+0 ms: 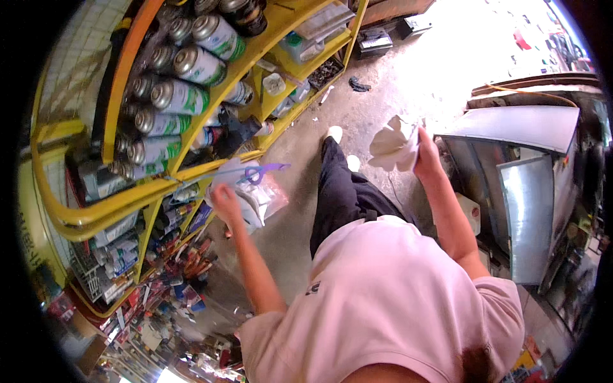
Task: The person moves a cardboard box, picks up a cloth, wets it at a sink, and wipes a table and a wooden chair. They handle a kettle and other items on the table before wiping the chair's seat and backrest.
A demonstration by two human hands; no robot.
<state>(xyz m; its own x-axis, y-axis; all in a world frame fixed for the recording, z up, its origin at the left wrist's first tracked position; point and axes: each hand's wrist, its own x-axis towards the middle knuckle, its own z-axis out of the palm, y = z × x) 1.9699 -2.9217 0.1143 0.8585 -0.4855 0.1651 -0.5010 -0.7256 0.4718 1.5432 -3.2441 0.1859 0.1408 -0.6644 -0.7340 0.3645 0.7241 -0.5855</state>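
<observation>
My right hand [426, 156] is raised ahead of me, its fingers closed on the edge of a crumpled white sheet [394, 145]. The sheet flares out in loose folds; whether it is paper or cloth I cannot tell. On the other side, my left hand [225, 201] is at the near edge of a clear plastic bag [271, 195] with white folded material in it. The bag hangs beside the yellow shelf, with a purple strap [257, 173] looped at its top. The left fingers are small and blurred, so their grip on the bag is unclear.
A yellow metal shelf [145, 201] stands close on my left, loaded with several spray cans [180, 96]. Grey metal panels [527, 204] lean on the right. Black batteries [374, 41] sit on the concrete floor ahead, near a dark scrap [359, 84]. Tools clutter the lower left.
</observation>
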